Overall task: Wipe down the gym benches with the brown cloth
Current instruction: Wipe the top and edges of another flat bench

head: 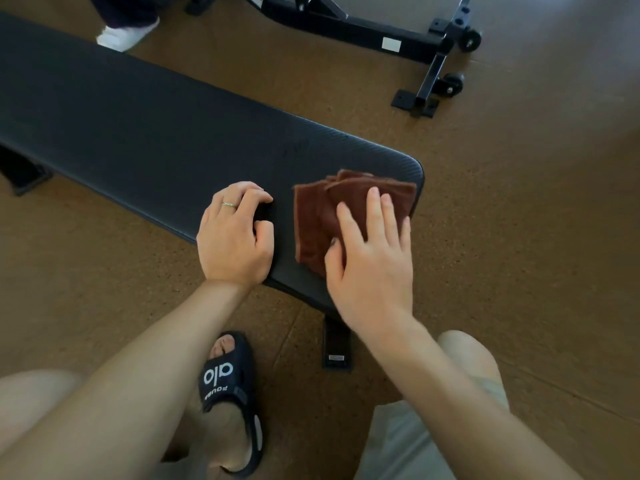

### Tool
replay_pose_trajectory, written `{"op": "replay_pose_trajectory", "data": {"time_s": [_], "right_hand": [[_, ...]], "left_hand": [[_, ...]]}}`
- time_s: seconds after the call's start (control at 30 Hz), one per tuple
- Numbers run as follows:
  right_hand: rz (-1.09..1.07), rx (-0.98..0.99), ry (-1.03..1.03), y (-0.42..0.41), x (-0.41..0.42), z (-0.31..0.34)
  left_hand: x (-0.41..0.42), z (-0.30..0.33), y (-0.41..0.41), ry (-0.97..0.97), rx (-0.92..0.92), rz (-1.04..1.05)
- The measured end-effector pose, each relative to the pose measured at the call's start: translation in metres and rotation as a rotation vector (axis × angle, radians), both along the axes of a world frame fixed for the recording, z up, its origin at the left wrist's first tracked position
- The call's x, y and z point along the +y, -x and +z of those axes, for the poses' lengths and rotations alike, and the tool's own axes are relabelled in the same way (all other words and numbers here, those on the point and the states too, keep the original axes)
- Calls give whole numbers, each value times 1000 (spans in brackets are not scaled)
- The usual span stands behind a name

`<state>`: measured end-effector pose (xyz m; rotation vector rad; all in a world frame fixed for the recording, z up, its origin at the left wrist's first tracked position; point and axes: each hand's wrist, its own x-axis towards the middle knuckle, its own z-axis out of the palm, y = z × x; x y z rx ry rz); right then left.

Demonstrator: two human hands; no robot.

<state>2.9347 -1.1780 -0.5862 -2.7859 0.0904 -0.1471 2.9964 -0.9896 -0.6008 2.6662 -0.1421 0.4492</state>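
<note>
- Here we are at the near end of the desk [145, 133], the long black padded one running from upper left down to centre frame.
- The cloth [313, 220], brown and folded in layers, lies flat on that end, right of centre, close to the rounded corner.
- Right hand [372, 265] is on top of it: fingers straight and spread, palm down, pressing the cloth onto the pad. No curl, no pinch; it is an open, flat grip.
- Left hand [235, 237] sits just beside the cloth, not touching it, at the near edge of the desk. Its fingers are curled down with the tips on the pad, bracing, and I see nothing held in it (a thin ring shows on one finger).
- Both forearms come up from the bottom of the frame, the wrists about level with the pad.
- Progress, as I judge it: early or mid-way on this desk. No wet streak or clean band tells which part is done, so I cannot say.
- The whole length toward upper left looks left to cover.
- A second frame [398, 36] stands at upper right; its pad is out of shot, and it may need wiping too.
</note>
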Motion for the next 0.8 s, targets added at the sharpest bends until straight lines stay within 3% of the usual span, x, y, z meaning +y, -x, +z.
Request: {"op": "replay_pose_trajectory", "data": {"time_s": [0.17,0.3,0.5,0.8], "right_hand": [[124,4,-21,38,10,-4],[218,-5,-3,-5,5,-1],[123,58,56,-76,27,5],[225,-4,83,21,21,0]], "left_hand": [[-2,0,1,0,3,27],[-2,1,0,12,-13,1],[1,-3,-3,-6,-28,0],[13,10,-11,45,83,-121]]}}
